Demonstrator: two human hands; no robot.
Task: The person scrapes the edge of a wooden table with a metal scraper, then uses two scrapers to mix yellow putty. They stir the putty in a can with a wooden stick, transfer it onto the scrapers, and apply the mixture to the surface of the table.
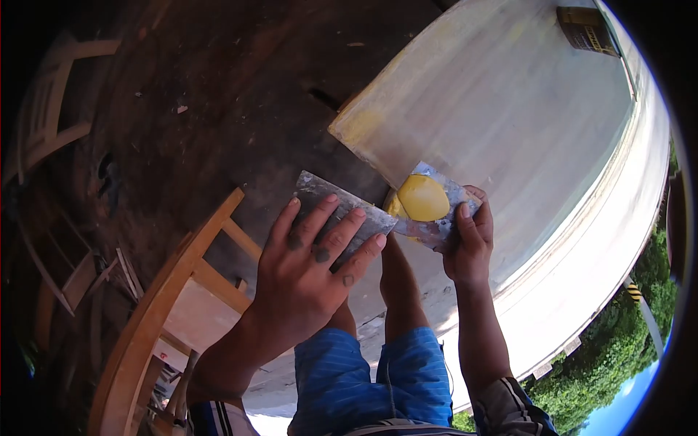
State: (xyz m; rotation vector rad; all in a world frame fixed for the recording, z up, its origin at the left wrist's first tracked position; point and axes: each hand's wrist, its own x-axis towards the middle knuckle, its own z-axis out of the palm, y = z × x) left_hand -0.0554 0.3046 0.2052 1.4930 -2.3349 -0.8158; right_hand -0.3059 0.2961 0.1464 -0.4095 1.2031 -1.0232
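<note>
My left hand (pixel 313 251) lies over a flat grey metal scraper (pixel 345 200), its fingers spread along the plate and the thumb hidden beneath. My right hand (pixel 472 236) pinches the right edge of a second flat plate (pixel 443 236), which is smeared with whitish and bluish residue. A smooth yellow lump of paste (pixel 424 198) sits on that second plate. The scraper's right corner meets the plate's left side, where more yellow paste shows. Just beyond both hands is the corner of a large pale board (pixel 509 116).
A dark can (pixel 587 30) stands at the board's far right. A wooden chair frame (pixel 167 291) is close on the left, with more wooden furniture (pixel 54 109) farther off. The floor (pixel 218 94) is dark. Greenery (pixel 618 341) shows at lower right.
</note>
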